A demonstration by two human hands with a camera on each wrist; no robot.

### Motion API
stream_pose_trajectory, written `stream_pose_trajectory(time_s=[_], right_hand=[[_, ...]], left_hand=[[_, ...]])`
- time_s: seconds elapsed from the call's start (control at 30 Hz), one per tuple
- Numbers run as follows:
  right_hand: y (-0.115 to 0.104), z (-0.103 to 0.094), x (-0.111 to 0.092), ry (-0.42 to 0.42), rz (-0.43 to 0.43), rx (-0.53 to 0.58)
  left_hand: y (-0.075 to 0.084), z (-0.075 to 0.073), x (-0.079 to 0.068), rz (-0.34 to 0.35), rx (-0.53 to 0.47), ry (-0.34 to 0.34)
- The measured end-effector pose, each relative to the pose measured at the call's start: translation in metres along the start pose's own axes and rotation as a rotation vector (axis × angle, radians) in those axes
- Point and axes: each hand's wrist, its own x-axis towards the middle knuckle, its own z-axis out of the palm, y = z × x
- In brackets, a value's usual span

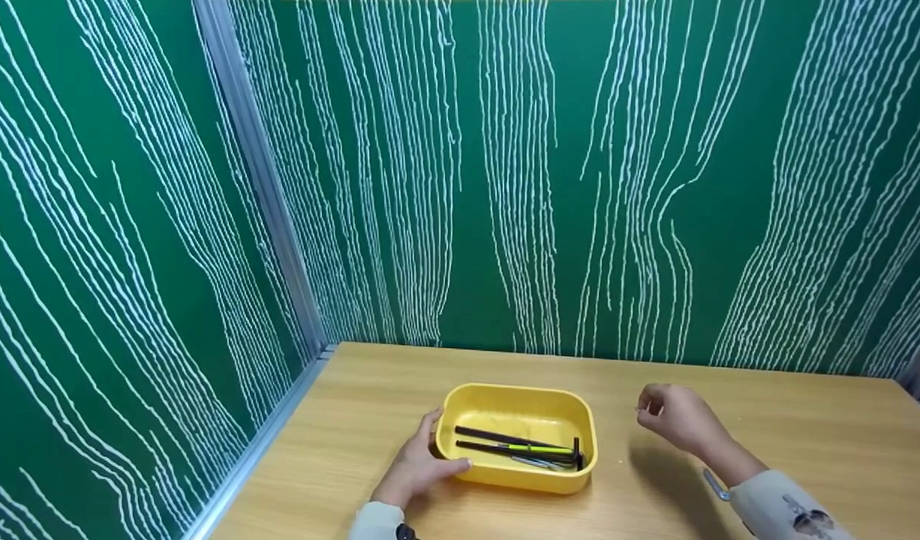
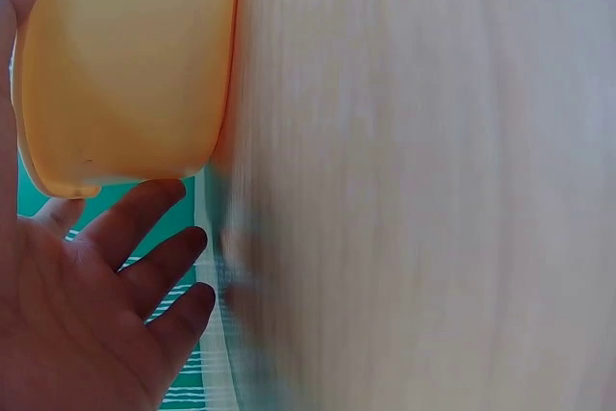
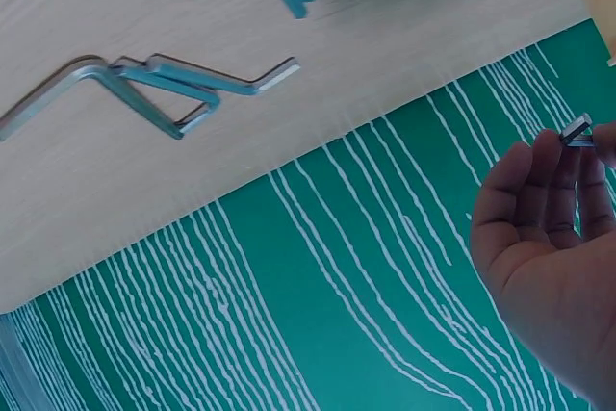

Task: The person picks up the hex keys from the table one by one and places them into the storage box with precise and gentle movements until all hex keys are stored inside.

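Note:
My left hand grips the left end of a yellow plastic box, thumb over the front rim and fingers along the outer wall. Long black hex keys lie in the box, with a bright yellow-green piece and thin silver pieces among them. To the right of the box, my right hand is raised above the table. Its fingertips pinch a small silver hex key, seen in the right wrist view; most of it is hidden by the fingers.
Several silver hex keys lie on the wooden table; one loose hex key shows beside the right wrist. Green panels with white wavy lines stand behind and at the left, joined by a grey metal post.

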Motion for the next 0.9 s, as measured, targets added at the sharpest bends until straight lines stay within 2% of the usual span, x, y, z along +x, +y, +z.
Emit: stream_pose_trajectory(time_s=[0.1, 0.4, 0.63, 0.9], right_hand=[[-0.005, 0.001, 0.002, -0.01, 0.015, 0.005], [-0.017, 0.008, 0.008, 0.017, -0.039, 0.025], [-0.033, 0.013, 0.011, -0.017, -0.005, 0.074], [-0.047, 0.022, 0.015, -0.035, -0.009, 0.098]], left_hand=[[0.001, 0.0, -0.001, -0.006, -0.002, 0.0], [-0.001, -0.002, -0.001, 0.021, -0.016, -0.023], [-0.001, -0.003, -0.002, 0.019, -0.028, -0.027], [0.001, -0.001, -0.003, 0.004, -0.016, -0.015]])
